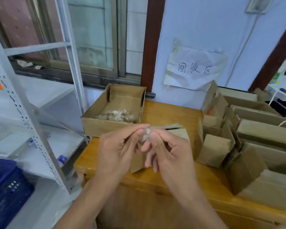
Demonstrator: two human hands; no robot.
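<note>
Yellow wooden table (168, 113) below a pale blue wall: the left hand (116, 152) and right hand (170, 156) together pinch one small clear plastic packet (145, 136) between thumbs and fingertips, held above the tabletop. The work appears to be partway through. A heap of similar packets (117, 114) lies in the shallow open cardboard tray (96, 124), and the held packet is not yet in any of the small brown cardboard boxes (215, 149) at right.

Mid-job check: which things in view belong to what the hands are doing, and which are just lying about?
In the job: small clear packet, pinched by left hand and right hand; cardboard tray of more packets; probably the small open box under the hands.
Lying about: untouched boxes at right, paper sign, blue crate, metal shelf.
</note>
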